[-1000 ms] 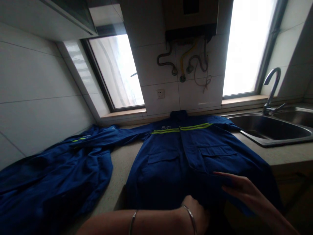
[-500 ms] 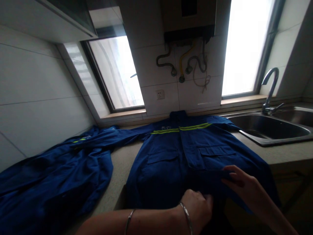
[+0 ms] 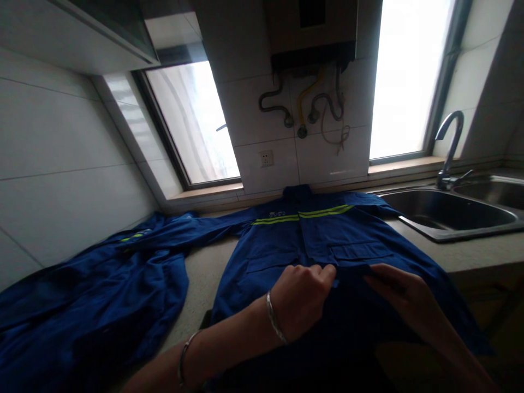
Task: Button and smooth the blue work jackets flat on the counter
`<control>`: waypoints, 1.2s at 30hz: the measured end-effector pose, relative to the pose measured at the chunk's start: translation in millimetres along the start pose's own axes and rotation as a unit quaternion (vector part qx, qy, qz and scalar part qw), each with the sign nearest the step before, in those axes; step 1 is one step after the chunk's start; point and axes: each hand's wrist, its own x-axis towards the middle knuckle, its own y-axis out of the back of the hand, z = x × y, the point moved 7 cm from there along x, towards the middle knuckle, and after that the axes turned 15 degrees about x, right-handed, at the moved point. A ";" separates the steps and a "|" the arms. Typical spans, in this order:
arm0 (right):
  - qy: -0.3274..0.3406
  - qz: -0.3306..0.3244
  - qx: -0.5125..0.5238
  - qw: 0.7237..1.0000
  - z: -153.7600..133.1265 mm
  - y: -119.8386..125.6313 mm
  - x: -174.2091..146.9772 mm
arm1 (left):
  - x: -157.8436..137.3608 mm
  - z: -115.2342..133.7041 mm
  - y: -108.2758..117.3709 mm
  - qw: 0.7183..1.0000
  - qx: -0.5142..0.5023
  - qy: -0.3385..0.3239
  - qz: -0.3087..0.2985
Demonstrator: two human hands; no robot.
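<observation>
As the left hand point(image 3: 301, 300) and the right hand point(image 3: 403, 286) grip its lower front, a blue jacket point(image 3: 323, 232) lies spread on the table point(image 3: 200, 273), most of it beyond the fingers. Left fingers curl closed over the cloth; right fingers and thumb pinch an edge near them, to the right. Holding up that edge appears to be the step in hand; the next move seems to call for even tension between both grips.

a blue jacket point(image 3: 323, 234) with yellow-green stripes point(image 3: 276, 220) lies front-up, lower edge point(image 3: 351, 271) raised.
</observation>
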 end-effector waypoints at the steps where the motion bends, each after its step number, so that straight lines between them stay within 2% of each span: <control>1: -0.004 -0.010 0.008 1.000 -1.1 -4.1 2.2 | 3.3 -4.8 -1.5 0.999 -0.034 -0.003 0.002; 5: -0.007 -0.005 0.022 1.000 -1.7 -10.6 8.2 | 7.9 -17.1 -13.1 0.993 -0.106 -0.013 -0.048; 8: -0.010 0.010 0.018 1.000 3.8 -8.9 9.7 | -0.6 -8.7 -19.9 0.993 -0.043 -0.051 -0.098; 11: -0.012 0.029 0.020 0.999 9.2 -4.7 9.9 | -9.0 1.0 -19.3 0.994 0.054 -0.027 -0.090; 13: -0.009 0.044 0.019 0.999 9.2 -2.8 9.3 | -11.1 2.8 -12.7 0.993 0.103 0.029 -0.042; 15: -0.002 0.054 0.012 0.998 6.1 -3.6 7.8 | -11.3 1.8 -2.7 0.986 0.144 0.077 0.034; 17: 0.010 0.047 0.001 0.999 0.3 -7.8 6.6 | -9.8 0.7 7.1 0.973 0.182 0.082 0.118; 19: 0.025 0.029 -0.012 0.999 -6.6 -13.4 6.5 | -7.2 -0.1 14.4 0.958 0.207 0.041 0.193; 22: 0.046 0.012 -0.027 0.999 -15.8 -18.2 10.3 | -6.9 0.4 21.9 0.929 0.228 -0.075 0.281; 25: 0.047 0.015 -0.013 0.999 -20.3 -18.6 17.5 | -12.9 2.6 24.5 0.887 0.255 -0.189 0.335; 27: 0.033 0.005 0.011 0.999 -20.6 -21.7 22.1 | -17.7 3.6 23.6 0.860 0.267 -0.238 0.365; 29: 0.011 -0.020 0.045 0.999 -19.4 -28.6 25.3 | -21.4 3.9 20.9 0.836 0.267 -0.269 0.396; 31: -0.016 -0.055 0.082 0.995 -17.0 -37.9 26.3 | -22.2 2.5 16.4 0.825 0.256 -0.285 0.416; 36: -0.076 -0.101 0.151 0.980 -6.8 -52.0 23.7 | -17.5 -4.0 6.9 0.832 0.242 -0.284 0.411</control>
